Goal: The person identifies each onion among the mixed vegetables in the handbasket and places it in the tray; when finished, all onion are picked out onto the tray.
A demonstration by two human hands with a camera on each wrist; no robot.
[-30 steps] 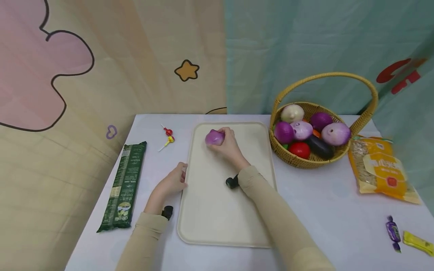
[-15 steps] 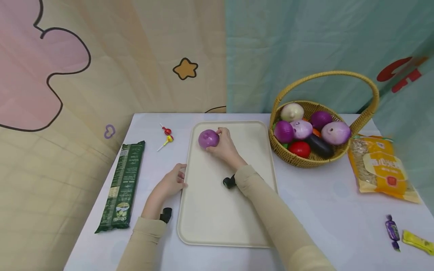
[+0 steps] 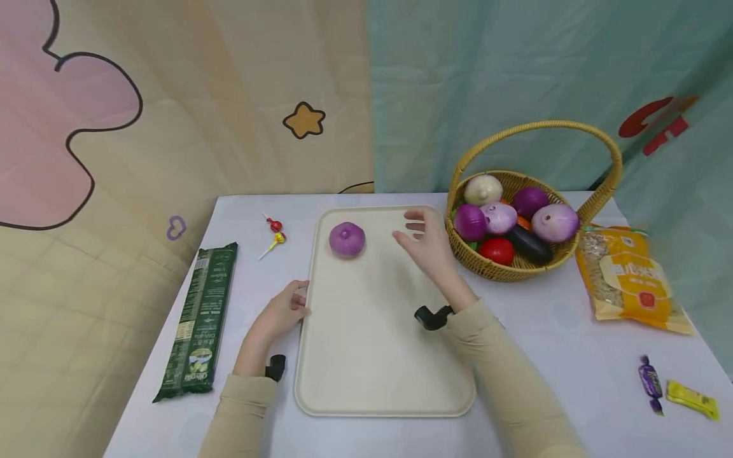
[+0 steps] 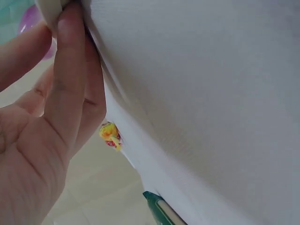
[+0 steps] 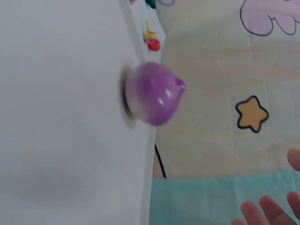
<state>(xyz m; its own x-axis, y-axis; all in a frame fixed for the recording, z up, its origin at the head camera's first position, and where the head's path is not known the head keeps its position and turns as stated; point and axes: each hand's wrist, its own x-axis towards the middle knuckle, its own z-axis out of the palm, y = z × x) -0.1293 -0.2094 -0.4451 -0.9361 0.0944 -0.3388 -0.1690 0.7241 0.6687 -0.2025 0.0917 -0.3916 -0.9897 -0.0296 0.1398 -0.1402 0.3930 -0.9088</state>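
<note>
A round purple onion (image 3: 347, 240) with a pointed tip sits on the far left part of a cream tray (image 3: 383, 356). My right hand (image 3: 428, 245) hovers over the tray's far right side, fingers spread and holding nothing. In the right wrist view, only its fingertips show at the lower right, well apart from the onion (image 5: 154, 93). At the tray's left edge, my left hand (image 3: 282, 312) pinches the rim between thumb and fingers. The left wrist view shows this grip close up on the tray's edge (image 4: 49, 14).
Right of the tray stands a wicker basket (image 3: 487, 266) of onions, a tomato and an eggplant. An orange grain bag (image 3: 630, 277) lies beyond it, with two wrapped sweets (image 3: 650, 385) nearer. Two lollipops (image 3: 275, 226) and a green packet (image 3: 197, 321) lie at left.
My right hand has set the onion farther left on the tray, let go of it and moved right toward the basket. The left hand stays at the tray's edge.
</note>
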